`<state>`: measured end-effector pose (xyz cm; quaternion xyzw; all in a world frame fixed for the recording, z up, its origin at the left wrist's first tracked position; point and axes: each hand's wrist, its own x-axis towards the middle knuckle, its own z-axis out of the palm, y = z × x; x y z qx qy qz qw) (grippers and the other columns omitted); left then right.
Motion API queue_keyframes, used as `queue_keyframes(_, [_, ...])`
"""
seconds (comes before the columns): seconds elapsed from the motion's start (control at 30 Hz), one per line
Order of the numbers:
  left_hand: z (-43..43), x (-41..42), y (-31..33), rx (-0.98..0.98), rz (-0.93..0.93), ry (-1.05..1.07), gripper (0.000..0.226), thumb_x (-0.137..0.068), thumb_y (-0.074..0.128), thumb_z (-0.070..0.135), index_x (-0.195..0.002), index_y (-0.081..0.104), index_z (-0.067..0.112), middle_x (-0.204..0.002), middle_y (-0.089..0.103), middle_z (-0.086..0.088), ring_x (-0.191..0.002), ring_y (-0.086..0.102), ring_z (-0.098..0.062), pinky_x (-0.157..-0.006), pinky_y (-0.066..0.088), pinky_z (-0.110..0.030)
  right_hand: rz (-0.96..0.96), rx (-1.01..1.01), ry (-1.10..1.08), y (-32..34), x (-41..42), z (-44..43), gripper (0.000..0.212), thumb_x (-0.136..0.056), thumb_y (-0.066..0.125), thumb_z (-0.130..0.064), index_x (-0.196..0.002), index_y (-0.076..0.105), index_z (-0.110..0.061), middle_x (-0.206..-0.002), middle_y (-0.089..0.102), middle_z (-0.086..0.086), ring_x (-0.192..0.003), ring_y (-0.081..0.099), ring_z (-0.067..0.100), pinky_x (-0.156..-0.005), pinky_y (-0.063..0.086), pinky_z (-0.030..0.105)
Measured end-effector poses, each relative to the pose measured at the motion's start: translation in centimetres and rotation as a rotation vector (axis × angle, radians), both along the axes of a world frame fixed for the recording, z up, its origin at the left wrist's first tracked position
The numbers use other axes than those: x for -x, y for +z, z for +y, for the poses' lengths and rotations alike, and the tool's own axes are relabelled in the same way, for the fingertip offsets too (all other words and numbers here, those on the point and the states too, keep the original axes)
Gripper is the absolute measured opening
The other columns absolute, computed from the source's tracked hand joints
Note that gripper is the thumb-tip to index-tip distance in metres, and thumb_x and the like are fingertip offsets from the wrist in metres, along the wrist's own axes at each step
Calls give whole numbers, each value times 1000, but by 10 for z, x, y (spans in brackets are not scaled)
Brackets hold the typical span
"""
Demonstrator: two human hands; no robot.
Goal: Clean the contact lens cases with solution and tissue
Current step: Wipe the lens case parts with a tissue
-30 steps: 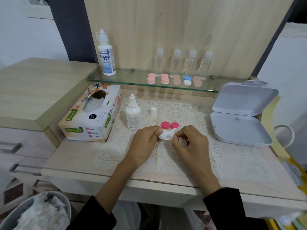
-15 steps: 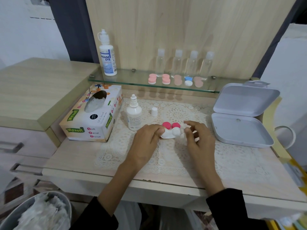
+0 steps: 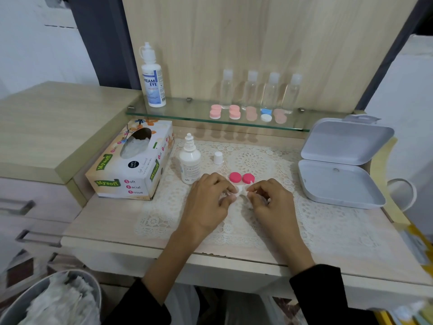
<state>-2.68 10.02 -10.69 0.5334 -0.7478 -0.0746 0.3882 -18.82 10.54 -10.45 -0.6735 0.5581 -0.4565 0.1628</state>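
On the lace mat my left hand grips a white contact lens case, mostly hidden by my fingers. Close beside it on the right, my right hand pinches a small piece of white tissue against the case. Two pink caps lie just behind my fingers. The small solution bottle stands uncapped to the left. Its white cap sits apart from it on the mat.
A tissue box lies at the left. An open white hinged box sits at the right. The glass shelf carries a large solution bottle, several clear bottles and several lens cases. A bin with used tissues is lower left.
Half a second ago my right hand was lifted off the case with fingers spread; now it is back at the case, pinching tissue. Both hands sit slightly nearer to me.
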Motion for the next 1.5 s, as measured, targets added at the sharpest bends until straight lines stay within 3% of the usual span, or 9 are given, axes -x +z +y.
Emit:
queue_keyframes(0.43, [2, 0, 0, -43, 29, 34, 14, -83, 65, 10, -92, 68, 21, -95, 62, 12, -94, 51, -11, -89, 44, -34, 26, -26, 34, 1, -1, 2, 7, -81, 68, -11, -81, 70, -17, -83, 63, -7, -81, 58, 10, -72, 49, 35])
queue_keyframes(0.63, [2, 2, 1, -49, 21, 45, 12, -82, 64, 12, -88, 68, 20, -93, 63, 11, -93, 51, -11, -89, 43, -33, -5, -22, -17, 3, -1, 1, 11, -78, 67, -6, -75, 71, -16, -77, 60, -8, -74, 55, 5, -65, 41, 16])
queue_keyframes(0.73, [2, 2, 2, -42, 14, 42, 12, -81, 65, 11, -88, 68, 20, -92, 63, 11, -92, 51, -12, -87, 43, -34, -25, -26, -36, 2, -1, 1, 11, -77, 68, -7, -74, 72, -17, -74, 60, -5, -71, 55, 7, -64, 43, 24])
queue_keyframes(0.83, [2, 1, 1, -41, 10, 40, 13, -81, 64, 10, -88, 68, 20, -92, 63, 11, -92, 52, -13, -87, 43, -34, -51, -18, -46, 2, 1, 1, 7, -77, 72, -11, -74, 73, -18, -73, 60, -6, -70, 54, 7, -62, 40, 19])
queue_keyframes(0.93, [2, 1, 1, -38, 3, 37, 13, -80, 64, 10, -88, 68, 21, -92, 63, 11, -91, 52, -12, -87, 43, -34, -103, -15, -46, 2, 2, 1, 6, -78, 74, -14, -75, 72, -19, -73, 61, -6, -70, 56, 8, -63, 44, 24])
queue_keyframes(1.27, [2, 1, 0, -18, 14, 25, 15, -79, 63, 10, -89, 67, 20, -92, 62, 10, -91, 51, -12, -87, 44, -35, -160, 43, -121, 5, 6, 1, 10, -79, 68, -6, -81, 70, -15, -77, 63, -1, -74, 58, 10, -67, 47, 29])
queue_keyframes(1.5, [7, 2, 4, 5, 37, 34, 25, -78, 58, 11, -101, 64, 18, -99, 62, 5, -90, 57, -14, -83, 46, -31, -149, 132, -91, 7, 5, 3, 12, -81, 68, -5, -83, 70, -16, -77, 62, -2, -73, 56, 8, -63, 43, 20])
